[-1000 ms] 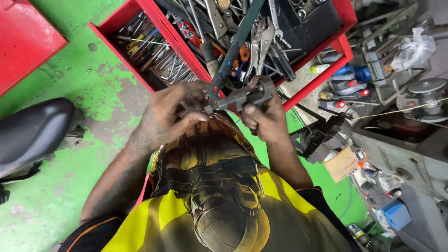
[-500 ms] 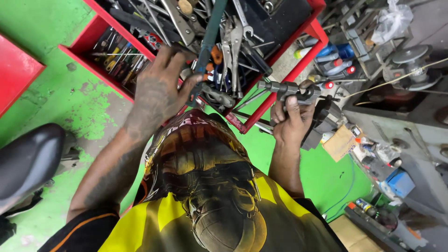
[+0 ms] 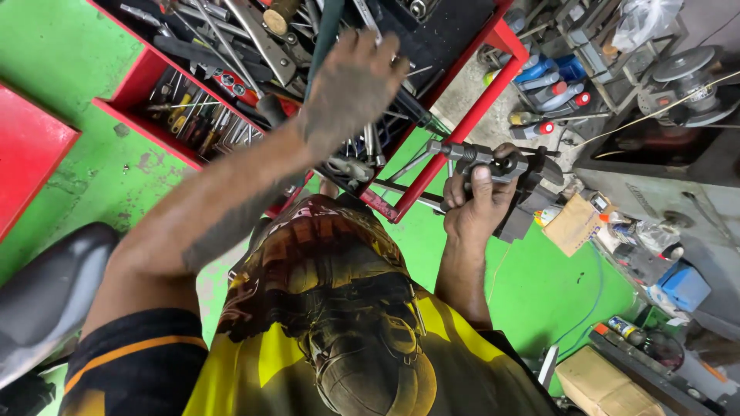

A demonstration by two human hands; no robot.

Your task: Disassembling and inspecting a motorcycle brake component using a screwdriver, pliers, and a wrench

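Observation:
My right hand (image 3: pixel 472 206) grips a grey metal tool with a threaded end (image 3: pixel 484 160), held level beside the red tool tray's corner. My left hand (image 3: pixel 351 88) reaches out over the red tool tray (image 3: pixel 470 115), fingers spread, hovering above the heap of several wrenches, pliers and screwdrivers (image 3: pixel 231 69). It holds nothing. My yellow and black printed shirt (image 3: pixel 331 308) fills the lower middle of the view.
A black seat (image 3: pixel 46 293) lies at the lower left on the green floor (image 3: pixel 539 293). Spray cans and bottles (image 3: pixel 547 85), a bench grinder (image 3: pixel 686 77), cardboard boxes (image 3: pixel 574 223) and a blue box (image 3: pixel 684 286) crowd the right side. Another red tray (image 3: pixel 31 154) sits at the left.
My left hand let go of the metal tool and moved up over the tool tray, fingers spreading. My right hand carried the tool to the right, away from the tray.

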